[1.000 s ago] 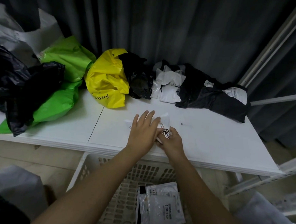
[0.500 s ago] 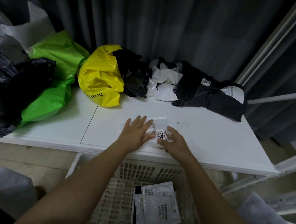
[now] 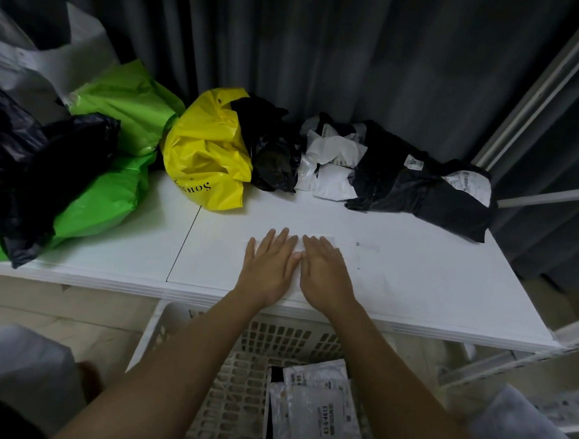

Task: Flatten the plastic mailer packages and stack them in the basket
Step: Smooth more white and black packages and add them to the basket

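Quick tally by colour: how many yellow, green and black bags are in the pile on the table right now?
Yellow bag: 1
Green bags: 2, unless they are one folded bag
Black bags: 3
Total: 6

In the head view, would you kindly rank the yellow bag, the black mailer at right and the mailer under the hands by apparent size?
1. Black mailer
2. Yellow bag, slightly smaller
3. White mailer, mostly hidden, so unsure
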`<state>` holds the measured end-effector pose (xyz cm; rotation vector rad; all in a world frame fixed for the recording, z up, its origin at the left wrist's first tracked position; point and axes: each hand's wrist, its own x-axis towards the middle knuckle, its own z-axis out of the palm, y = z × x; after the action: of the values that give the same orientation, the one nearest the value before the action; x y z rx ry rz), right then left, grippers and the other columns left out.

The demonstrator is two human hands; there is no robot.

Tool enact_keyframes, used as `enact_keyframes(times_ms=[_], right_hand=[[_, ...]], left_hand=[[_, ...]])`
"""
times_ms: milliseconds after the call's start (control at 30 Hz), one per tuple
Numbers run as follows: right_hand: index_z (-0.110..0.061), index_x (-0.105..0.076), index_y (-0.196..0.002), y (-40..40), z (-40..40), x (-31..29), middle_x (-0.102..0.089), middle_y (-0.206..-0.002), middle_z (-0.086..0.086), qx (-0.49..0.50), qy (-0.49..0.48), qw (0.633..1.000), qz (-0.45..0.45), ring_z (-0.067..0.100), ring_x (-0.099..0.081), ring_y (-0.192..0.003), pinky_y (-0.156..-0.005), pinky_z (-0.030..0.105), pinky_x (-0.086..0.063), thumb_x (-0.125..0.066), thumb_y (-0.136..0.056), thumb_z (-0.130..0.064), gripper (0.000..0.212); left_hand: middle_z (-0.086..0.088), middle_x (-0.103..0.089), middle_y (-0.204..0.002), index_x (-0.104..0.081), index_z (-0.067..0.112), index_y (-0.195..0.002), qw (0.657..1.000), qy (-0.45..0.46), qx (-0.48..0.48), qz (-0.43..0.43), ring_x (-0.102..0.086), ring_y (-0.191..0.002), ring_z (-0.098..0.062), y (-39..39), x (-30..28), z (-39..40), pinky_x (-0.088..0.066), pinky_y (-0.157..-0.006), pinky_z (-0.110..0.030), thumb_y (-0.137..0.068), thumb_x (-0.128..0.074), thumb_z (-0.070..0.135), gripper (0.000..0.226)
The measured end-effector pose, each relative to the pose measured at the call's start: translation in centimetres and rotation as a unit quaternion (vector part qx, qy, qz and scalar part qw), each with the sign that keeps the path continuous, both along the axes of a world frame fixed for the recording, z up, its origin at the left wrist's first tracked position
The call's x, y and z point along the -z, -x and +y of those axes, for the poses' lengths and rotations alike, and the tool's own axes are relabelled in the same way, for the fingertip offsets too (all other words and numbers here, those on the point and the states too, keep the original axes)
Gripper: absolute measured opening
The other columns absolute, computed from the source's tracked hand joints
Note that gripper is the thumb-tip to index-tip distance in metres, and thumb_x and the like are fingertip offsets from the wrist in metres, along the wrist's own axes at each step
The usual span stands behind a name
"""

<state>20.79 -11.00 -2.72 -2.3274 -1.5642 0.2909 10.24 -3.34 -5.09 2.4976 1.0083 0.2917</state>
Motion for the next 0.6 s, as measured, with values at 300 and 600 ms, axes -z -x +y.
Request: enact_keyframes(times_ms=[300, 600], right_hand=[[-0.019, 0.001, -0.154, -1.7, -2.0, 2.1, 0.005, -0.162, 0.003, -0.061, 0.066, 0.995, -0.052, 0.021, 0.007, -0.149, -0.119, 0.041, -0.001, -0.011, -0.099, -0.04, 0.06], [-0.012, -0.016, -0.153, -1.1, 0.0, 0.1, -0.012, -0.161, 0.006, -0.03, 0.002, 1.0, -0.009, 0.02, -0.003, -0.149, -0.12, 0.036, 0.0, -0.028, -0.104, -0.021, 0.051]], left_hand=[[0.0, 0.004, -0.162, -0.006, 0.03, -0.154, 0.994, -0.02, 0.04, 0.1, 0.006, -0.148, -0.019, 0.9, 0.3, 1.2, 0.003, -0.117, -0.045, -0.102, -0.02, 0.048, 0.057], [-0.002, 0.009, -0.161, -0.003, 0.032, -0.153, 0.993, -0.007, 0.047, 0.111, 0.01, -0.148, -0.023, 0.4, -0.3, 0.0, 0.004, -0.117, -0.046, -0.104, -0.016, 0.041, 0.052]])
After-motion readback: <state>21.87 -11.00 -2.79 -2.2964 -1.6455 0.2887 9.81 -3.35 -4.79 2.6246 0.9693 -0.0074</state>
